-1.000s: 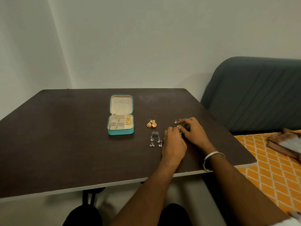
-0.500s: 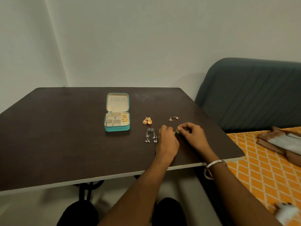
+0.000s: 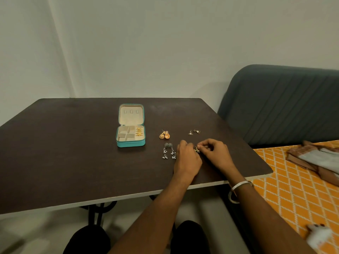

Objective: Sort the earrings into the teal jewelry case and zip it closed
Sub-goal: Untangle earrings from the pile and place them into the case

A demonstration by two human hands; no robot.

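The teal jewelry case [image 3: 130, 143] lies open on the dark table [image 3: 73, 153], with gold earrings [image 3: 139, 132] in its right compartment. To its right lie a gold dome pair [image 3: 164, 135], a silver dangling pair [image 3: 169, 151] and a small triangular pair [image 3: 194, 132]. My left hand [image 3: 187, 159] and my right hand [image 3: 215, 153] meet just right of the silver pair. Between their fingertips they pinch a small gold earring [image 3: 197, 149], mostly hidden by the fingers.
A grey-blue padded seat back [image 3: 280, 105] stands right of the table. An orange patterned cover [image 3: 293, 189] carries folded brown cloth [image 3: 315, 158]. The table's front edge [image 3: 110, 199] runs under my forearms. A silver bangle [image 3: 238, 189] circles my right wrist.
Both hands drew back from the triangular pair toward me, bringing a small gold earring between the fingertips. The triangular pair now lies uncovered. My view shifted slightly.
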